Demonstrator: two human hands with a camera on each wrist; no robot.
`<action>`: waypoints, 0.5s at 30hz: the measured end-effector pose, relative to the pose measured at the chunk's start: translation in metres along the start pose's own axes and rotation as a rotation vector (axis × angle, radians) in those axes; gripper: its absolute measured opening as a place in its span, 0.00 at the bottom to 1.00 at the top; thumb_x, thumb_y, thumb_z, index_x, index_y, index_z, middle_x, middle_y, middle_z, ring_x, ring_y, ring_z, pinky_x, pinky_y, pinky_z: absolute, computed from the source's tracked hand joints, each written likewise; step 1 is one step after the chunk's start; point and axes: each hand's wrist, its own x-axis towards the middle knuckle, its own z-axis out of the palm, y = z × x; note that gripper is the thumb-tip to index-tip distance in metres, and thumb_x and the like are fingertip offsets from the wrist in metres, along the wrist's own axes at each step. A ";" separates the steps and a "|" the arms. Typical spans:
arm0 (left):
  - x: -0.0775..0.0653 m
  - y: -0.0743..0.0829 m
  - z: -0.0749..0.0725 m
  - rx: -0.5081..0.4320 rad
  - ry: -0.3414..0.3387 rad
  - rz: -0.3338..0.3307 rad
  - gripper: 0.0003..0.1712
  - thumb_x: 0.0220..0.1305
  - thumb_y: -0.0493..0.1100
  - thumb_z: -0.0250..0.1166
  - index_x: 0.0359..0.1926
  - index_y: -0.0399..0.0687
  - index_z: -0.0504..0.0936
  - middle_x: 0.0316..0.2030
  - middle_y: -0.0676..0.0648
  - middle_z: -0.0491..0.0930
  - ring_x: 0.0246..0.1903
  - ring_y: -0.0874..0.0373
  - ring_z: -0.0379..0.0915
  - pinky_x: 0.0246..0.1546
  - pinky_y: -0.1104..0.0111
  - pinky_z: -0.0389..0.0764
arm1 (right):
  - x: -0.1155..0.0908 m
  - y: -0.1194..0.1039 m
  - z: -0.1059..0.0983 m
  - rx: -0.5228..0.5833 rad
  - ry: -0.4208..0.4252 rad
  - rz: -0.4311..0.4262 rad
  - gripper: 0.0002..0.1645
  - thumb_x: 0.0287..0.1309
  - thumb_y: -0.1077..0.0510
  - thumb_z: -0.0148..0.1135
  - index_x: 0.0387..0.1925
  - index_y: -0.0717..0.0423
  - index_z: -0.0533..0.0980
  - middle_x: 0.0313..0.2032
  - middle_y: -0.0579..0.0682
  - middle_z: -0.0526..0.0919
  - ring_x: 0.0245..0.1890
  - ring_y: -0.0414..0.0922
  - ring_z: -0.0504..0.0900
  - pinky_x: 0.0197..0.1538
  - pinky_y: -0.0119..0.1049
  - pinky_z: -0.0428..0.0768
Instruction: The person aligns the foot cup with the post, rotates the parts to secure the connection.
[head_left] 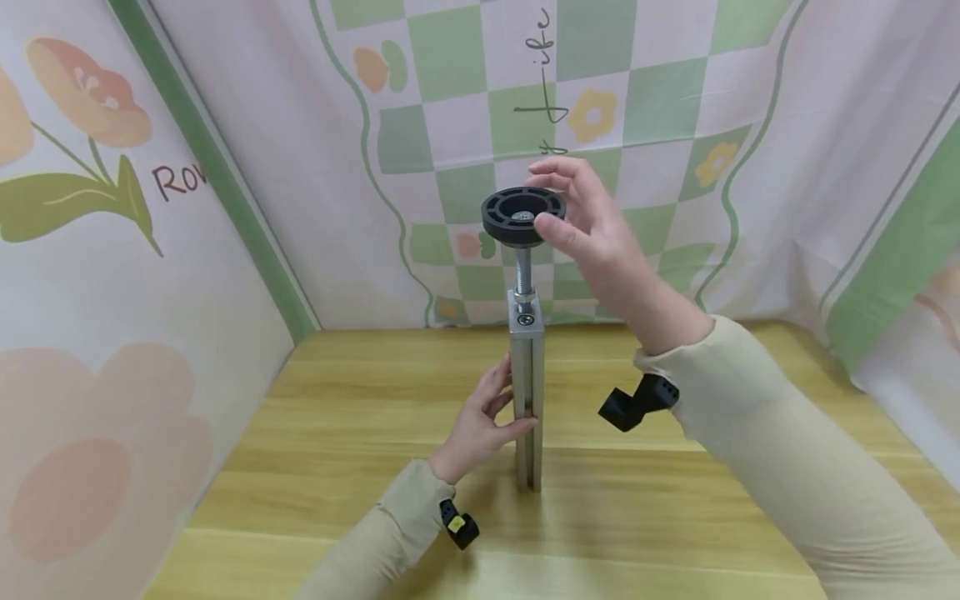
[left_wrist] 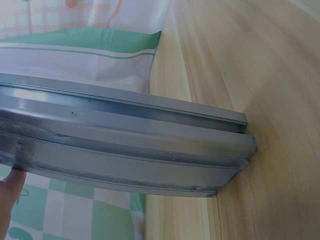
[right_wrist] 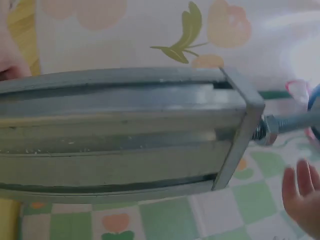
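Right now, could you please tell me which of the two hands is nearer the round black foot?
The right hand, beside the black foot; the left hand holds the metal post lower down.

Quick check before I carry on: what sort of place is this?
Probably a small, cloth-screened workspace: printed fabric surrounds the wood-grain tabletop on three sides, and a slotted metal profile stands upright on it.

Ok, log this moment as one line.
left hand: grips slotted metal extrusion | right hand: at black ribbed disc, contact unclear | extrusion: upright on wooden table
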 end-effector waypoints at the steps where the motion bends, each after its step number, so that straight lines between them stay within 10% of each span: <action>1: 0.000 0.000 0.000 -0.001 0.002 -0.004 0.60 0.52 0.20 0.63 0.68 0.82 0.49 0.64 0.31 0.55 0.60 0.65 0.61 0.62 0.50 0.67 | 0.003 0.003 -0.002 0.108 -0.051 0.027 0.27 0.58 0.51 0.60 0.57 0.52 0.65 0.50 0.52 0.71 0.48 0.44 0.75 0.56 0.33 0.73; 10: 0.000 -0.001 -0.001 0.018 0.006 -0.016 0.54 0.53 0.22 0.64 0.74 0.55 0.47 0.64 0.34 0.58 0.60 0.59 0.62 0.63 0.54 0.68 | 0.013 0.012 -0.011 0.603 -0.360 0.162 0.37 0.55 0.55 0.54 0.67 0.54 0.58 0.60 0.59 0.66 0.54 0.53 0.72 0.63 0.41 0.68; 15: 0.000 -0.002 -0.001 0.022 -0.004 -0.017 0.57 0.53 0.22 0.63 0.73 0.67 0.47 0.64 0.34 0.58 0.59 0.59 0.63 0.63 0.55 0.68 | 0.014 0.013 -0.012 0.633 -0.358 0.129 0.33 0.54 0.58 0.55 0.63 0.55 0.64 0.56 0.60 0.69 0.54 0.52 0.72 0.62 0.38 0.68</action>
